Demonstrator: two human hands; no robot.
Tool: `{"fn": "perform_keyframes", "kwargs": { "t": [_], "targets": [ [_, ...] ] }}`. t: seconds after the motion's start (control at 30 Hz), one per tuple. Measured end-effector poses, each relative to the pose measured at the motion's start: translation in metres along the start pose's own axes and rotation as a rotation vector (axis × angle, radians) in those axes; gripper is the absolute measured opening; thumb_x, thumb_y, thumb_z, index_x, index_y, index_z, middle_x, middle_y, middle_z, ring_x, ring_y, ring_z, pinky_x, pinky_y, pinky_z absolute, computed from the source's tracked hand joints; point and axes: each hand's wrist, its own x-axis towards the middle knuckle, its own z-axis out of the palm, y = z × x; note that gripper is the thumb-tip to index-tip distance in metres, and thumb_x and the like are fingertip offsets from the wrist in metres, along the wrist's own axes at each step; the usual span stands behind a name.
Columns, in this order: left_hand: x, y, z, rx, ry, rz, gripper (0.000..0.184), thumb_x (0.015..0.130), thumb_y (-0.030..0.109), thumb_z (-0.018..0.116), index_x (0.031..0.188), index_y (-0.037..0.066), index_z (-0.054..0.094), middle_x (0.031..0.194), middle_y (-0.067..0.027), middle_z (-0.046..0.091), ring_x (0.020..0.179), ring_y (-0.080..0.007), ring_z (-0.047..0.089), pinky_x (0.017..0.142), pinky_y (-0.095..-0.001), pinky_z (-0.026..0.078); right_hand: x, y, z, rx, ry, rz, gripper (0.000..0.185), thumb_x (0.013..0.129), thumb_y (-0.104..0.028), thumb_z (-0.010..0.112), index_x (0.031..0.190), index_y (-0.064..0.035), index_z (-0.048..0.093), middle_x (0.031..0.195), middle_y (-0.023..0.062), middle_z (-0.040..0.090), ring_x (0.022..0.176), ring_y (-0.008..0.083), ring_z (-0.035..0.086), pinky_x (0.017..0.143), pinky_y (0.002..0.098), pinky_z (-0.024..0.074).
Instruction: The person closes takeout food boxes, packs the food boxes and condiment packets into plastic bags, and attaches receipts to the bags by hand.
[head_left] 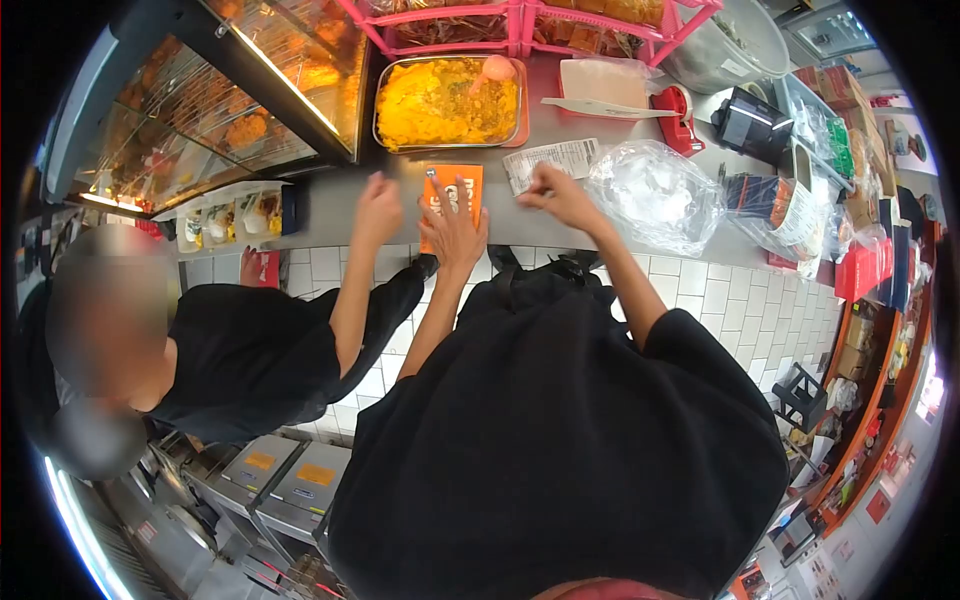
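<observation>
My left hand [455, 232] lies over an orange printed box [468, 183] on the metal counter, with its thumb along one side and its fingers across the top. To the right, my right hand [568, 200] is closed, thumb and fingers pinched together at the lower edge of a printed paper slip [525, 170]. Whatever sits in that pinch is too small to make out. Clear plastic bags [655, 195] lie just right of this hand. Behind the box stands a tray of yellow food [425, 105] with a pink scoop [497, 70] in it.
At my left, a co-worker's hand [379, 210] is raised over the counter [330, 195], close to the orange box. A glass warming cabinet [190, 100] stands at the left. A red tape dispenser [677, 118] and black device [755, 125] are at the back right; pink baskets [520, 25] line the back.
</observation>
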Motion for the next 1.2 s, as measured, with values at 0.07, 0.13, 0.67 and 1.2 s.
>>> {"fn": "perform_keyframes", "kwargs": {
  "t": [0.07,0.13,0.67,1.2],
  "targets": [
    [0.0,-0.003,0.0,-0.045,0.022,0.01,0.078,0.089,0.051,0.059,0.158,0.027,0.031,0.166,-0.0181,0.014,0.132,-0.045,0.033,0.1,-0.0601,0.031,0.016,0.01,0.041,0.181,-0.07,0.003,0.034,0.086,-0.012,0.079,0.087,-0.0064,0.046,0.071,-0.0007,0.052,0.071,0.0115,0.06,0.063,0.0299,0.0486],
    [0.001,-0.006,0.001,-0.097,0.06,0.001,0.079,0.086,0.052,0.063,0.156,0.029,0.035,0.165,-0.0175,0.016,0.131,-0.0432,0.034,0.099,-0.0573,0.032,0.03,0.024,0.064,0.143,-0.098,0.019,0.034,0.085,-0.011,0.079,0.086,-0.0064,0.045,0.071,0.0002,0.053,0.07,0.0113,0.058,0.062,0.0298,0.0477],
    [0.008,-0.023,0.026,-0.124,0.032,-0.133,0.106,0.071,0.057,0.078,0.158,0.021,0.03,0.156,-0.0231,0.027,0.127,-0.0413,0.042,0.101,-0.0546,0.033,0.015,0.042,0.075,-0.082,0.003,0.289,0.025,0.089,-0.017,0.074,0.095,-0.001,0.055,0.072,0.0139,0.069,0.061,0.0227,0.069,0.06,0.0375,0.0522],
    [0.036,0.146,-0.11,-1.28,-0.263,0.524,0.074,0.078,0.027,0.075,0.143,0.007,0.047,0.129,-0.0171,0.055,0.127,-0.0359,0.047,0.105,-0.0469,0.04,-0.126,-0.062,-0.117,0.595,0.711,0.386,0.053,0.097,-0.022,0.063,0.142,0.0023,0.047,0.124,0.0124,0.064,0.105,0.0159,0.065,0.093,0.0303,0.0525]
  ]
}}
